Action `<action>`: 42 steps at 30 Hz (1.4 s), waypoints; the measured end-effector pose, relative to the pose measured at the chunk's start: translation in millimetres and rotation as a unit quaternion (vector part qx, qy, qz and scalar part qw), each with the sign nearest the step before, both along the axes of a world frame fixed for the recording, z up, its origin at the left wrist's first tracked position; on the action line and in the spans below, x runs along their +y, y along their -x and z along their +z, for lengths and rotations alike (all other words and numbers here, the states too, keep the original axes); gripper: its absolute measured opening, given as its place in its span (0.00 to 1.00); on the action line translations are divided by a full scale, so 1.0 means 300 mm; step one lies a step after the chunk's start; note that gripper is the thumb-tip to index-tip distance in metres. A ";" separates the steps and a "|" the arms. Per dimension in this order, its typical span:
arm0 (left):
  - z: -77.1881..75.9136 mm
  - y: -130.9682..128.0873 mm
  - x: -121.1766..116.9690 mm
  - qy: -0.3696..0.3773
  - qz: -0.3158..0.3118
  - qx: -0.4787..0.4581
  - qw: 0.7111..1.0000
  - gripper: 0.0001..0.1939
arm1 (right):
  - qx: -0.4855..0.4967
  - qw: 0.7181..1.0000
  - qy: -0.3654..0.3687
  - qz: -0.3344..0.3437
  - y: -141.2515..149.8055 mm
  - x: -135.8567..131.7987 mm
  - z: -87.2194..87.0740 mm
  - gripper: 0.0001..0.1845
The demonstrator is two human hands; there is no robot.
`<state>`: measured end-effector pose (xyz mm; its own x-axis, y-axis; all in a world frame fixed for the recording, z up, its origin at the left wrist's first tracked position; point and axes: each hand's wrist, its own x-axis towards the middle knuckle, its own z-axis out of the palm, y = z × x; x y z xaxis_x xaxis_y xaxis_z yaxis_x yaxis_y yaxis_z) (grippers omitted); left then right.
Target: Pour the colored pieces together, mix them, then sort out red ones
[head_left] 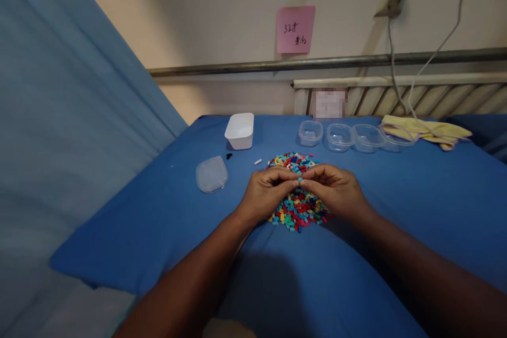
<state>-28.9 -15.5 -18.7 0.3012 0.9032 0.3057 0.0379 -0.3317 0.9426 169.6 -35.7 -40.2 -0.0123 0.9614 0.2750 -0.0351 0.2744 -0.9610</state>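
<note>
Together, left hand point(263, 193) and right hand point(339, 190) pinch turquoise piece point(300, 180) above multicoloured building bricks point(298, 213); white tub point(240, 143) near far edge of blue sheet point(158, 211).

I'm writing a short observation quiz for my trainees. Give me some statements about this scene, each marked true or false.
1. The left hand and right hand hold a small turquoise item between their fingers. True.
2. The colourful pile is all one colour. False: it mixes red, yellow, blue and more.
3. A yellow cloth lies on the blue cover. True.
4. The white box stands right of the clear tubs. False: it stands left.
</note>
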 end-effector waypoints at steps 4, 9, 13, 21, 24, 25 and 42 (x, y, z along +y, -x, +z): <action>0.013 0.005 -0.010 0.033 -0.009 0.007 0.999 0.09 | -0.019 1.000 -0.007 0.001 0.013 -0.013 0.001 0.13; 0.033 0.006 -0.006 0.067 -0.004 -0.006 0.998 0.10 | -0.076 0.997 -0.031 -0.011 0.019 -0.020 0.011 0.13; 0.047 0.056 0.041 0.052 0.121 0.012 0.991 0.12 | -0.120 0.991 -0.038 -0.054 -0.029 -0.009 0.042 0.15; -0.037 0.130 0.134 -0.017 0.190 0.127 0.973 0.14 | -0.221 0.974 0.010 -0.052 -0.261 -0.021 -0.036 0.17; -0.062 0.107 0.136 -0.068 0.154 0.204 0.964 0.13 | -0.216 0.972 0.033 -0.086 -0.307 -0.012 -0.095 0.18; -0.065 0.104 0.139 -0.084 0.141 0.219 0.962 0.13 | -0.207 0.973 0.037 -0.095 -0.312 -0.006 -0.107 0.18; -0.092 0.186 0.248 -0.113 0.200 0.442 0.867 0.16 | -0.199 0.977 0.042 -0.070 -0.304 0.024 -0.138 0.16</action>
